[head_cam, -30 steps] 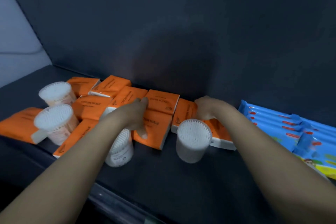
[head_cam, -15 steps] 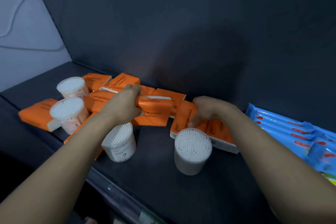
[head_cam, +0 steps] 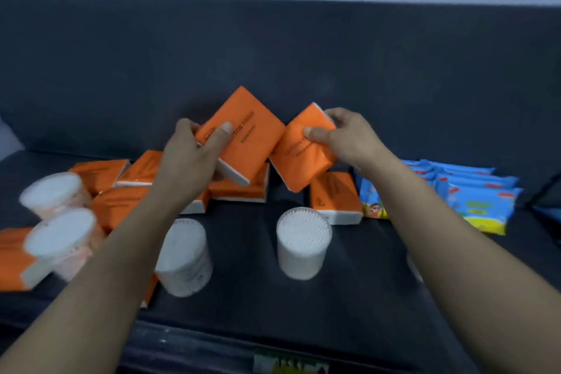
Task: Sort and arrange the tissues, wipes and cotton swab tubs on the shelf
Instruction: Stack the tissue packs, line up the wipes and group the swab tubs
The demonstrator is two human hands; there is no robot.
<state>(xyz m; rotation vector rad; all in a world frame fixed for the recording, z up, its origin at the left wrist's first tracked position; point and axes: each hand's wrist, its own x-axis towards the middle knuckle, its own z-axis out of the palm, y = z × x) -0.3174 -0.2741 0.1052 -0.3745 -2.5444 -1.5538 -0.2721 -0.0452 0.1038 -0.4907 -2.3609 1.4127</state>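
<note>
My left hand [head_cam: 189, 161] grips one orange tissue pack [head_cam: 246, 133], lifted and tilted above the shelf. My right hand [head_cam: 346, 138] pinches a second orange tissue pack [head_cam: 299, 155] beside it, their corners almost touching. Several more orange packs [head_cam: 239, 188] lie jumbled on the dark shelf [head_cam: 258, 307] below and to the left. One pack [head_cam: 334, 197] lies under my right wrist. Round cotton swab tubs stand in front: one [head_cam: 303, 241] in the middle, one [head_cam: 183, 256] under my left forearm, two blurred ones [head_cam: 60, 240] at the left. Blue wipe packs [head_cam: 473, 194] lie in a row at the right.
The shelf's dark back wall [head_cam: 273, 55] rises behind everything. Its front edge carries a price label strip [head_cam: 291, 364]. Bare shelf surface shows in front of the middle tub and between the tubs.
Both hands have lifted an orange tissue pack each off the pile and raised them. The camera has swung right, so the wipes show more fully.
</note>
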